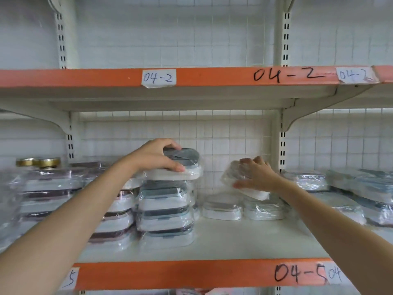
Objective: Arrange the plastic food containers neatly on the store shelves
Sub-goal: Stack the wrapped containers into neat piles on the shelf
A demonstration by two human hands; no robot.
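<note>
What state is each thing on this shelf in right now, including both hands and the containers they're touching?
Left hand: grips the top container.
Top container: wrapped, lying on the tall grey-lidded stack.
Right hand: fingers spread, holding a tilted container.
Tilted container: wrapped, raised at an angle above two low containers.
Pink-lidded stacks: wrapped, piled left.
Gold-lidded jars: closed, upright behind.
Upper shelf: nothing visible.

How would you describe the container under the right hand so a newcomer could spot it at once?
Find the shelf below the 04-2 label. Right of the tall stack, the right hand holds a wrapped container. It alone is tilted; its neighbours lie flat.
</note>
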